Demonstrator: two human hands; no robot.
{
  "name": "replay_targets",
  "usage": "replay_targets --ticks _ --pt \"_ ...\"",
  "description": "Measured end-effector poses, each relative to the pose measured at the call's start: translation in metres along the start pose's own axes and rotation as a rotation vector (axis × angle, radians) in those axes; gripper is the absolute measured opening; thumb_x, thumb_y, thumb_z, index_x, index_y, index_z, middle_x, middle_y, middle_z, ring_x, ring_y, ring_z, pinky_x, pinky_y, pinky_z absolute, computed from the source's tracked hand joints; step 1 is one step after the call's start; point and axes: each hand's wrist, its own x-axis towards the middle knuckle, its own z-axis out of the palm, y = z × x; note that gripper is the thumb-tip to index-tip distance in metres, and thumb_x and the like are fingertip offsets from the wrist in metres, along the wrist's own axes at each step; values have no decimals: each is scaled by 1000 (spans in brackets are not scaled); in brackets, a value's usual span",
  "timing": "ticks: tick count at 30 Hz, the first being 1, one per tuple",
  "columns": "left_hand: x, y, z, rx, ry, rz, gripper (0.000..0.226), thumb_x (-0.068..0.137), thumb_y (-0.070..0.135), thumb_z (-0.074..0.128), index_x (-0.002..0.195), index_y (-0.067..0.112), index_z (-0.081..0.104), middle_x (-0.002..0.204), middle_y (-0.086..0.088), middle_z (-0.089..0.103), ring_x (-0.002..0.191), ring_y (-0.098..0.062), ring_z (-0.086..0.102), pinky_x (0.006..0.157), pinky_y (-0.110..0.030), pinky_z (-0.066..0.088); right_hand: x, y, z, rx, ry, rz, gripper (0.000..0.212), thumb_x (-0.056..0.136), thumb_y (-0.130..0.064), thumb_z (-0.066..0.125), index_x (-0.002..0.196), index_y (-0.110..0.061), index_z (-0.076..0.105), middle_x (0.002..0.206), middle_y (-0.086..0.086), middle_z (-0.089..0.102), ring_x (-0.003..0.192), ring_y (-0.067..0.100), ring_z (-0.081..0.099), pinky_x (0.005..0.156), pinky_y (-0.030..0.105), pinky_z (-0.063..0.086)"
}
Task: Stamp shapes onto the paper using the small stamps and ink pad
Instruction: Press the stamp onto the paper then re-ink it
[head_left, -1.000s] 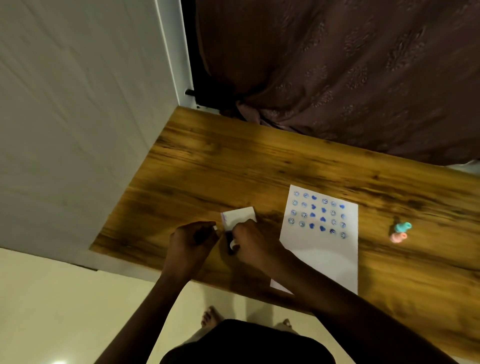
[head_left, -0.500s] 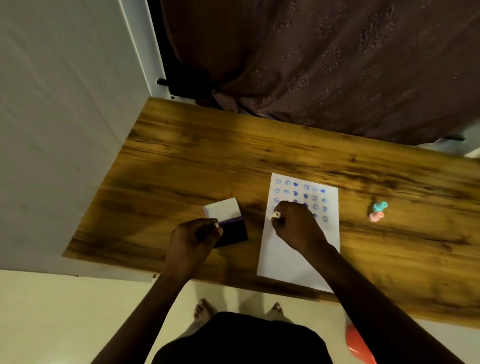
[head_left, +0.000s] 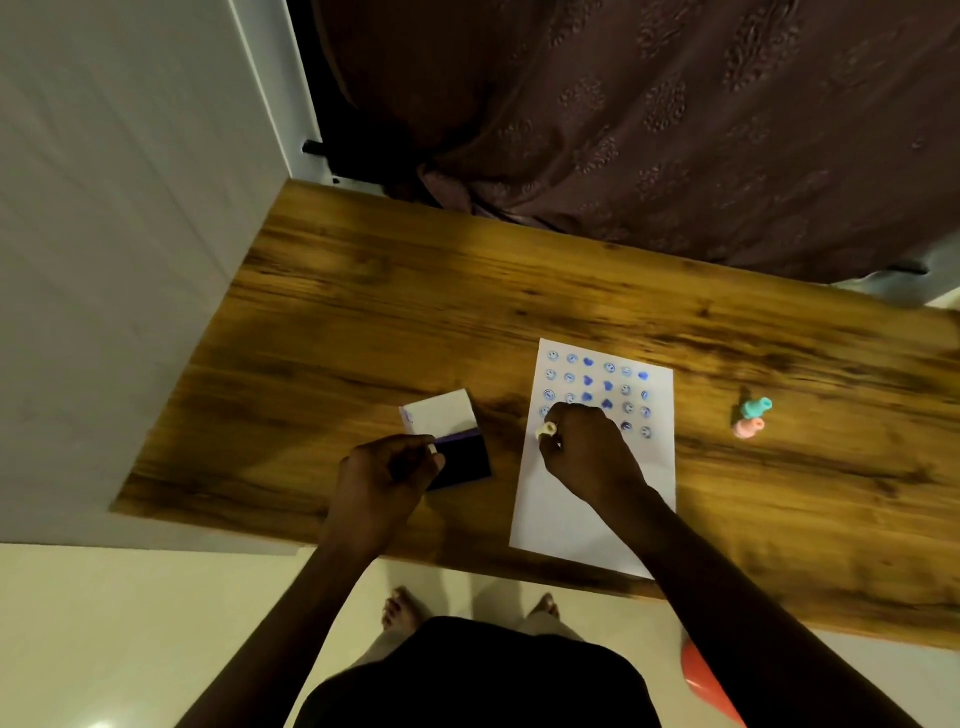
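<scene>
With the right hand (head_left: 589, 457) gripping a pale stamp (head_left: 546, 430) at the paper's (head_left: 582, 525) left edge, press straight down — the left hand (head_left: 384, 475), fingers closed, pinning the ink pad (head_left: 460, 460).

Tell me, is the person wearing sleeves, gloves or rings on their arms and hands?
No. Both arms are bare right up to where the view cuts them off: no sleeves show. The left hand and right hand wear no gloves, and no ring, watch or bracelet is visible in this dim light.

Right hand (head_left: 589, 452) hides most of the pale stamp (head_left: 546, 430) and some prints on the paper (head_left: 582, 525); stamped faces too small to read.
</scene>
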Motion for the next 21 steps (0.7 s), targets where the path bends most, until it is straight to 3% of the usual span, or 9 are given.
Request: replay_targets --ticks 3,6,9,12,16,21 --pt "1 0 1 16 13 -6 25 88 16 76 104 34 69 111 8 70 105 -11 70 88 -28 60 -1 1 4 -25 14 -10 31 94 -36 63 116 -14 65 115 5 73 102 22 71 91 30 55" --pt "5 0 4 71 20 -12 27 88 19 77 114 22 73 111 8 69 104 -10 69 82 -15 59 0 -1 6 -38 32 -9 31 93 -35 65 115 -13 65 113 6 73 101 23 72 91 32 55" --pt "8 3 8 80 10 -22 26 88 20 76 114 21 73 103 16 69 98 -4 70 83 -22 62 2 -4 7 -43 25 4 30 92 -32 66 115 -12 65 112 7 73 101 24 71 90 32 56" --pt "11 7 13 80 -15 -20 28 90 19 74 117 16 72 100 19 67 94 4 66 76 -15 60 1 -5 8 -24 22 27 30 92 -29 67 115 -10 66 110 8 73 101 24 71 89 30 55" --pt "12 11 19 53 13 -33 30 88 21 77 117 16 73 116 -3 73 103 -13 71 90 -36 62 3 -4 5 -25 25 26 24 90 -26 68 108 -10 70 104 8 74 97 25 71 80 24 50" --pt "5 19 22 76 14 -1 28 88 22 77 115 16 75 115 -5 75 105 -17 72 89 -34 62 6 -2 4 -27 29 26 31 90 -30 70 114 -11 69 110 8 73 101 25 71 87 30 57"
